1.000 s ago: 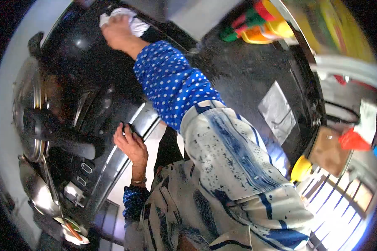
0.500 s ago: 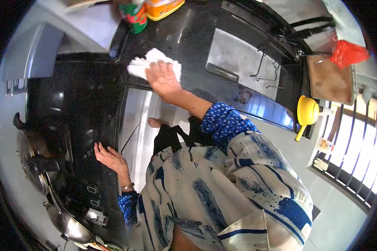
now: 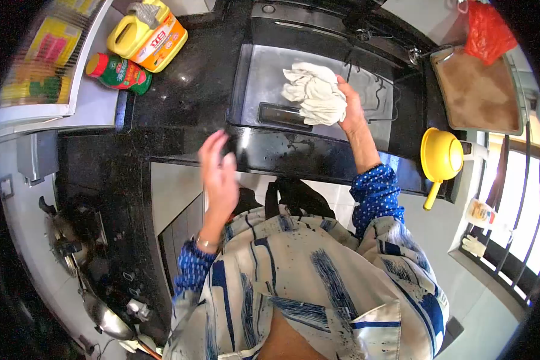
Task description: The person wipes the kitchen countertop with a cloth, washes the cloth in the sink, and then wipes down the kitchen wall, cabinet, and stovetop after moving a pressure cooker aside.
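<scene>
A crumpled white cloth (image 3: 315, 95) is gripped in my right hand (image 3: 353, 108), above the sink (image 3: 261, 72) with its grey basin and wire rack. My right fingers wrap behind the cloth's right side and are partly hidden. My left hand (image 3: 218, 177) is raised near the front edge of the black counter (image 3: 180, 108), left of the sink. Its fingers are slightly apart and blurred, and nothing shows in them.
A yellow jug (image 3: 156, 36) and a green bottle with a red cap (image 3: 119, 73) stand at the back left. A yellow ladle (image 3: 441, 155), a brown board (image 3: 477, 90) and a red bag (image 3: 489, 31) are on the right. A wok (image 3: 109, 318) is at lower left.
My right hand has lifted the cloth off the counter and moved right, over the sink. My left hand has left the stove area and come up toward the sink. The view has turned right.
</scene>
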